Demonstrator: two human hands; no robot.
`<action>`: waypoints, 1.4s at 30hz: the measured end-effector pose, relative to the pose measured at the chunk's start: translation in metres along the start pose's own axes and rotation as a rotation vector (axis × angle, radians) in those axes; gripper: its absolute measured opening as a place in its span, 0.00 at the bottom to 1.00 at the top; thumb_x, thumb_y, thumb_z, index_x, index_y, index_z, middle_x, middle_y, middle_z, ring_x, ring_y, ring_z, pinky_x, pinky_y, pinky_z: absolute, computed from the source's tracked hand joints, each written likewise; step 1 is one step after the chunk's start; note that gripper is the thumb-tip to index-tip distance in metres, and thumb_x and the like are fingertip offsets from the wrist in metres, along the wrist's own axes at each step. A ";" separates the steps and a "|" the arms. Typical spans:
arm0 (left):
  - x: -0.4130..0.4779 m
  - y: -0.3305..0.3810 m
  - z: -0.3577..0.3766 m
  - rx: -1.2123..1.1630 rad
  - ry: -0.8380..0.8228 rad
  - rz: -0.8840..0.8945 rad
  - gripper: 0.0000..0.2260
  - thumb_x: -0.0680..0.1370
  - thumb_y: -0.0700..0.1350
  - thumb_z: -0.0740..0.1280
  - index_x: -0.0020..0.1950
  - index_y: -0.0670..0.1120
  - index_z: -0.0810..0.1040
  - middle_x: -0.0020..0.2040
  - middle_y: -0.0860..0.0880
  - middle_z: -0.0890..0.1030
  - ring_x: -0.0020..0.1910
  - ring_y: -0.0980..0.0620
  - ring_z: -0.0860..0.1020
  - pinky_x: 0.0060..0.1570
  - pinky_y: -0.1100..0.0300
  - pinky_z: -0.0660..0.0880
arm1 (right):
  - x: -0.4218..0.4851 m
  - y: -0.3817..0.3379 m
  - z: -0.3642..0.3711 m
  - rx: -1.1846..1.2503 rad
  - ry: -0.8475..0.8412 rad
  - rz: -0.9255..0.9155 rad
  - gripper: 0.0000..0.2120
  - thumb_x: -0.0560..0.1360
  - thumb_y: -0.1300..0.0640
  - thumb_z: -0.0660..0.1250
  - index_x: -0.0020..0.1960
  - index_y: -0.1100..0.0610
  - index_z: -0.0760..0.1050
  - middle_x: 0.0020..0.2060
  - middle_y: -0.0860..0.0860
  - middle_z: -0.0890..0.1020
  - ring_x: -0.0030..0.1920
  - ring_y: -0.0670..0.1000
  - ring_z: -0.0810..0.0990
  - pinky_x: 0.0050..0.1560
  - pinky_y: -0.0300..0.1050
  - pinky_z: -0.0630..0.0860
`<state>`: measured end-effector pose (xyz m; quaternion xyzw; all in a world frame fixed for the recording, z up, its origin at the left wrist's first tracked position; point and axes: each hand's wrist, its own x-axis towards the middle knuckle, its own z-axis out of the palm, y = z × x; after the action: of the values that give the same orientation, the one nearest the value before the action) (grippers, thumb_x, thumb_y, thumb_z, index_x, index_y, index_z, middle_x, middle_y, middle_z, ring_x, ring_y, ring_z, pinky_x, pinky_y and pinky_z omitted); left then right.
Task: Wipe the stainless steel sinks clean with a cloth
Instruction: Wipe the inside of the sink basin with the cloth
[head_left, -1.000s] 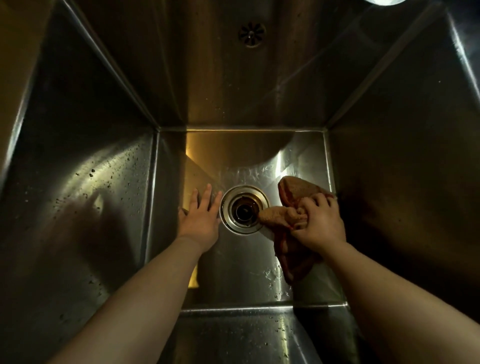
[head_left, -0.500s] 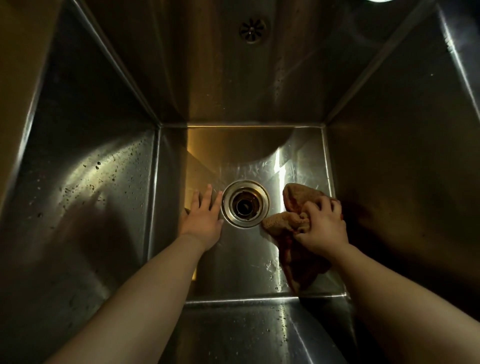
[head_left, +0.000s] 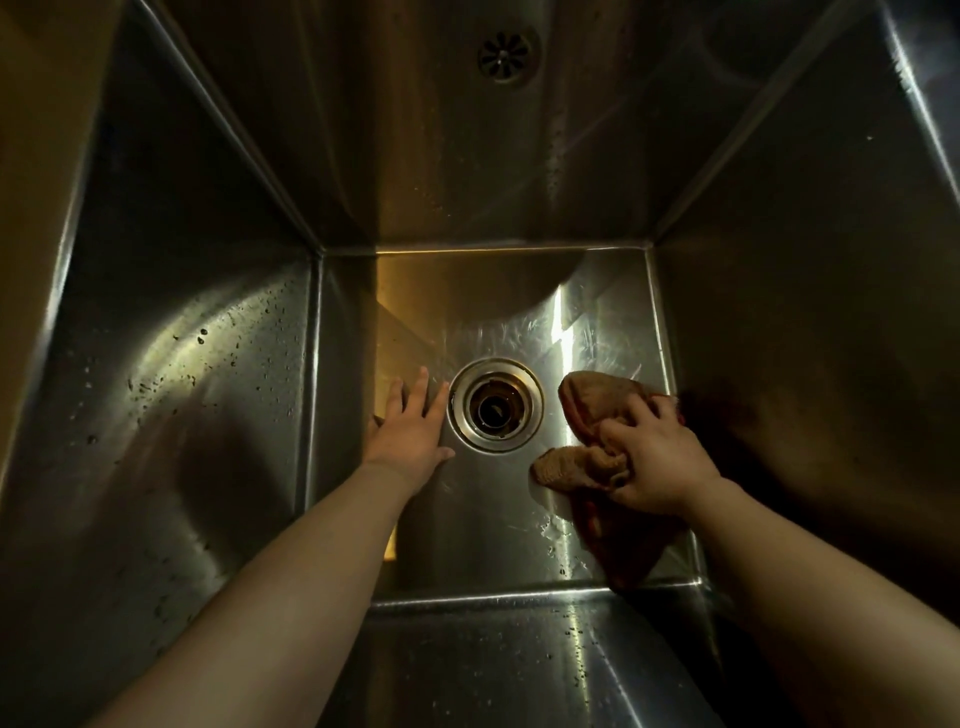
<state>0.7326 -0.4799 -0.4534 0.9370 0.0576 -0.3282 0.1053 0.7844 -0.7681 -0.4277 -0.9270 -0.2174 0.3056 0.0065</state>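
Note:
I look down into a deep stainless steel sink (head_left: 493, 291) with a round drain (head_left: 496, 405) in the middle of its floor. My right hand (head_left: 654, 462) grips a bunched brown cloth (head_left: 597, 405) and presses it on the floor right of the drain, close to the right wall. The cloth's loose end trails toward the near right corner. My left hand (head_left: 413, 426) lies flat on the floor just left of the drain, fingers spread, holding nothing.
Water drops speckle the left wall (head_left: 171, 395) and the near wall (head_left: 519, 660). A small round overflow grille (head_left: 506, 54) sits high on the back wall. The right wall (head_left: 810, 338) is dark and in shadow.
My right hand has slid the cloth to the right, away from the drain and toward the right wall. My left hand has stayed flat beside the drain.

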 end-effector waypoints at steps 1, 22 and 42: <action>0.000 0.000 0.000 0.000 0.001 -0.001 0.38 0.77 0.54 0.64 0.77 0.55 0.40 0.77 0.51 0.35 0.75 0.42 0.37 0.70 0.37 0.52 | 0.000 0.000 -0.001 -0.038 -0.020 -0.041 0.32 0.60 0.40 0.72 0.62 0.43 0.67 0.63 0.51 0.62 0.67 0.60 0.56 0.57 0.56 0.72; 0.005 -0.004 0.006 0.024 0.042 0.016 0.40 0.76 0.56 0.65 0.76 0.55 0.39 0.77 0.51 0.36 0.75 0.41 0.38 0.69 0.36 0.54 | -0.003 -0.013 0.003 -0.010 -0.080 -0.101 0.37 0.68 0.27 0.52 0.70 0.30 0.36 0.75 0.47 0.44 0.73 0.63 0.40 0.69 0.68 0.49; 0.002 0.003 -0.001 0.038 0.014 -0.010 0.38 0.77 0.53 0.65 0.77 0.53 0.41 0.77 0.50 0.36 0.75 0.41 0.39 0.69 0.38 0.58 | -0.017 -0.043 0.004 -0.278 -0.294 -0.621 0.29 0.71 0.48 0.68 0.69 0.46 0.62 0.71 0.50 0.58 0.72 0.65 0.49 0.65 0.67 0.62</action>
<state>0.7349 -0.4831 -0.4533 0.9408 0.0567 -0.3232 0.0853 0.7522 -0.7369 -0.4153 -0.7550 -0.5264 0.3866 -0.0586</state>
